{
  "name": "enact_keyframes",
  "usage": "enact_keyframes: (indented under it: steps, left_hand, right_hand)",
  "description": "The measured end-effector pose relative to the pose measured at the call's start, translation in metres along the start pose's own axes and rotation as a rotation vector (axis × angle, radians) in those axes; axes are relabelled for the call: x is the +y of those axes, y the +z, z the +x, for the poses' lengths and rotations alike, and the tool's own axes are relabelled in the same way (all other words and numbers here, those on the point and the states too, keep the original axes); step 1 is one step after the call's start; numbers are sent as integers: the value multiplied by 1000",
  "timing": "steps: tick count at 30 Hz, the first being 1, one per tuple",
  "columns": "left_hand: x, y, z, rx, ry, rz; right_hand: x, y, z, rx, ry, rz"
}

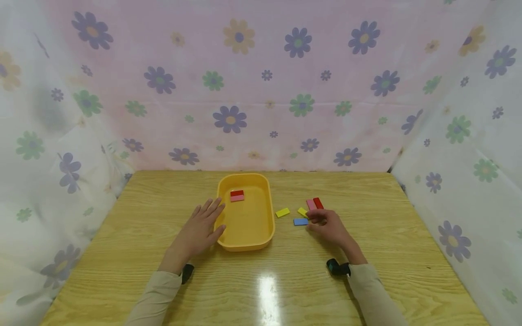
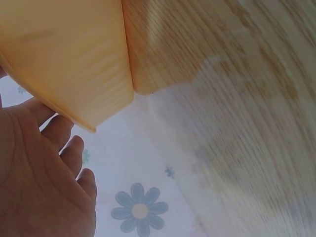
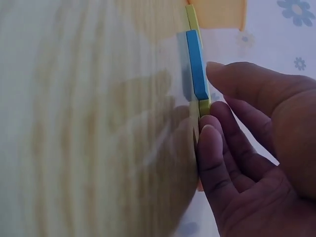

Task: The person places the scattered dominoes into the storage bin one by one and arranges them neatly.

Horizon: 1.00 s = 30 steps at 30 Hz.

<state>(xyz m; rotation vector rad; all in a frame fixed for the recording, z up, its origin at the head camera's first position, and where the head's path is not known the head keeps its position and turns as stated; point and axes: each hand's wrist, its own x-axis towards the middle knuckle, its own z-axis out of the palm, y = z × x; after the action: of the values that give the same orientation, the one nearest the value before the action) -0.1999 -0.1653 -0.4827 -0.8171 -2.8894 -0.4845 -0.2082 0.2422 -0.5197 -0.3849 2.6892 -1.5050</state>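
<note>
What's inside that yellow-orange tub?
The tub holds a red block and a pink block, lying side by side toward its far left corner. The left hand covers part of the left edge, so anything right beneath it can't be seen.

The tabletop (image 1: pixel 379 235) has a light wood-grain surface. A pink-toned sheet (image 1: pixel 261 88) stands along the rear edge, printed with purple, green and yellow-orange flowers (image 1: pixel 230 119). A whitish left sheet (image 1: pixel 36 181) and a whitish right sheet (image 1: pixel 461 154), similarly printed, border the side edges. A bright light reflection (image 1: pixel 268 299) lies near the front edge, about mid-width.
</note>
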Motion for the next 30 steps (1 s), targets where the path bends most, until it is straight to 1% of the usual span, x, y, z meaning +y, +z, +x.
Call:
enact_keyframes:
  steps: [5,8,13,20,30]
  left_hand:
    - [0,0,0,-4,-4,-5]
    - [0,0,1,-4,-5,-3]
    - [1,0,1,-2,-2,-1]
    - [1,-2,0,-5,-9,-13]
    - [-2,3,0,18,-1,-15]
  right_hand:
    - [0,3,3,-4,-81,-91]
    - [-1,4,4,2,-97,-123]
    - [-3,4,4,2,-67,-156]
    - [-5,4,4,-6,-65,-195]
    - [-5,6,6,-6,-23,-211]
